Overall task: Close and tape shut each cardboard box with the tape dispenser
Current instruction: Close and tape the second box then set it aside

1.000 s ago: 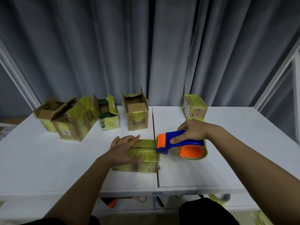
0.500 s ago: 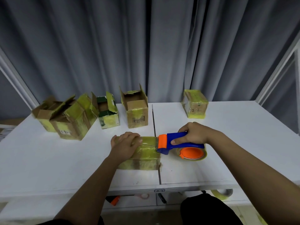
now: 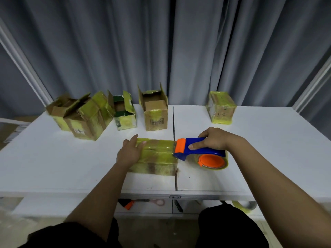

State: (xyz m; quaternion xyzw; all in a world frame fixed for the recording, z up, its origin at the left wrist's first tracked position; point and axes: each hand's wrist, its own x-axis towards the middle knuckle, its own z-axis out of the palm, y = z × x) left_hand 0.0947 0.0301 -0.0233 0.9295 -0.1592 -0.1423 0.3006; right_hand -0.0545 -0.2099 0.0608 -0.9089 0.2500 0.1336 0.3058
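Head view, left hand (image 3: 129,152) flat on closed box (image 3: 157,154), right hand (image 3: 213,138) gripping tape dispenser (image 3: 200,153)

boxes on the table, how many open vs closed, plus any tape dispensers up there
open boxes: 4
closed boxes: 2
tape dispensers: 1
total: 7
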